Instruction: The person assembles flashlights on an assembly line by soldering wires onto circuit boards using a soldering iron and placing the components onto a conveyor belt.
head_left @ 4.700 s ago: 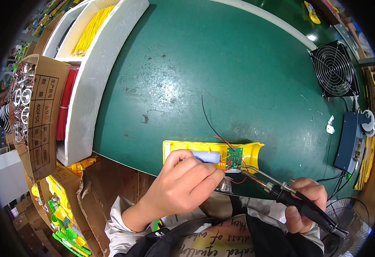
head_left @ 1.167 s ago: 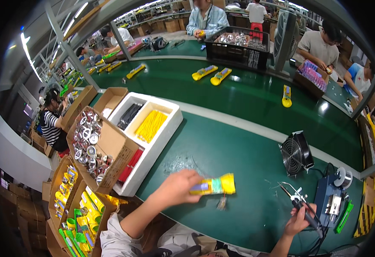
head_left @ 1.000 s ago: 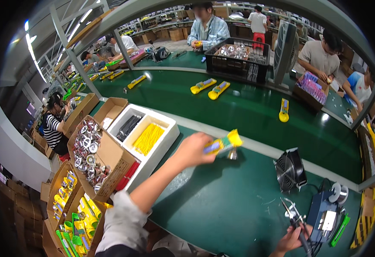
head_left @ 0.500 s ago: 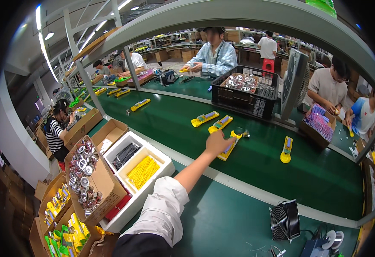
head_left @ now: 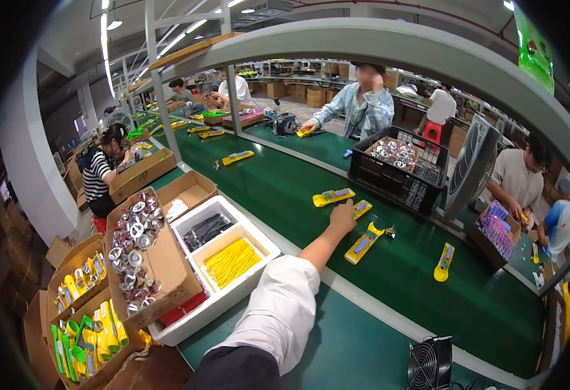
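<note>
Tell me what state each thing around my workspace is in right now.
Belt: bearing open yellow shells; motion unclear
Left hand: stretched over the belt, by two shells; grip unclear
Front shell: open, battery showing
Lamp cup: outside the shell's wider end
Tray: open, holding yellow wires
Cup box: open, cups inside
Crate: open, cups in it
Black fan: upright, spin unclear
</note>
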`<action>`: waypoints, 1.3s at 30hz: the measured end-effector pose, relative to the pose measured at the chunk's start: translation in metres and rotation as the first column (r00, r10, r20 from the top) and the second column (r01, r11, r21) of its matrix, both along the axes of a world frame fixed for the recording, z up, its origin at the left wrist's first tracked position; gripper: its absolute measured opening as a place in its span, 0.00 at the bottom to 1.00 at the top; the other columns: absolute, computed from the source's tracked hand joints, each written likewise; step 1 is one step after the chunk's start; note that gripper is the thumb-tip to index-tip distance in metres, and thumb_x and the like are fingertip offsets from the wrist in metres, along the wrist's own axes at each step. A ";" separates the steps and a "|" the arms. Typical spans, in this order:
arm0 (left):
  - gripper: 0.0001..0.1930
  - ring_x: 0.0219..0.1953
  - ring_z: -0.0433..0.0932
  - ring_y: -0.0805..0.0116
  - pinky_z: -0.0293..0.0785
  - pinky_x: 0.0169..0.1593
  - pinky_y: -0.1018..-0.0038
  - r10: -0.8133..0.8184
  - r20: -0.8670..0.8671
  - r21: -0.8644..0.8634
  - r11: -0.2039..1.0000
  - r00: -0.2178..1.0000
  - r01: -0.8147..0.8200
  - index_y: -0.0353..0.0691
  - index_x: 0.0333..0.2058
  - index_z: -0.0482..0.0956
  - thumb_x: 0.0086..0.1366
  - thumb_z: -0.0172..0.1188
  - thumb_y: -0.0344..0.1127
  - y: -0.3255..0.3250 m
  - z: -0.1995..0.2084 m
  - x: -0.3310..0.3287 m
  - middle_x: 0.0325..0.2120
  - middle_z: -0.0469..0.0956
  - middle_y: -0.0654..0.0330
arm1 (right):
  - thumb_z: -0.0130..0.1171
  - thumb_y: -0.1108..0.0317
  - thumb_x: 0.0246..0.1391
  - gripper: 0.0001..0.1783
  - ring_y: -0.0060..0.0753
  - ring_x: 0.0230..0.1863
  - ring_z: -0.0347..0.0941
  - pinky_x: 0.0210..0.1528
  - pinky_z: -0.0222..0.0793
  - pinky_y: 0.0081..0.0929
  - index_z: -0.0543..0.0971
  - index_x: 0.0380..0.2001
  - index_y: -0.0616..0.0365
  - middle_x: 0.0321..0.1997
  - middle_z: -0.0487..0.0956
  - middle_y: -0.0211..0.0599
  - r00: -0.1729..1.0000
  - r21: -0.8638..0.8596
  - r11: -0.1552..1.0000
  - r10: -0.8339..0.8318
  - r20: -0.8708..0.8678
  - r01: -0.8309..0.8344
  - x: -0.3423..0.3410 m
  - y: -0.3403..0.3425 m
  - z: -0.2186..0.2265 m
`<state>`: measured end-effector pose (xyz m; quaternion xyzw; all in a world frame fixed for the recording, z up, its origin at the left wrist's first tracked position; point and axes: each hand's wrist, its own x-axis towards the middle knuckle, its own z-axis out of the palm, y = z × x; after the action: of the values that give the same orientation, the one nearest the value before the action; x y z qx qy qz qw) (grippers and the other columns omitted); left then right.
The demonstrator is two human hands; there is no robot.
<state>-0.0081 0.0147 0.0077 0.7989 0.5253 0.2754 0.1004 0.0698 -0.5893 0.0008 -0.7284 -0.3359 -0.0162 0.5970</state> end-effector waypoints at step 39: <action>0.12 0.36 0.74 0.54 0.70 0.40 0.64 0.468 -0.320 0.194 0.884 0.824 -0.426 0.38 0.31 0.76 0.45 0.59 0.32 -0.168 0.081 -0.539 0.29 0.75 0.50 | 0.54 0.72 0.47 0.09 0.30 0.18 0.65 0.18 0.62 0.21 0.68 0.27 0.70 0.21 0.69 0.41 0.955 0.393 0.913 -0.017 0.295 -0.105 -0.051 0.038 0.048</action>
<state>-0.5474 -0.1529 0.0891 0.6942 0.6906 0.1707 -0.1097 0.0184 -0.5509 0.0488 -0.5707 -0.4263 -0.1789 0.6786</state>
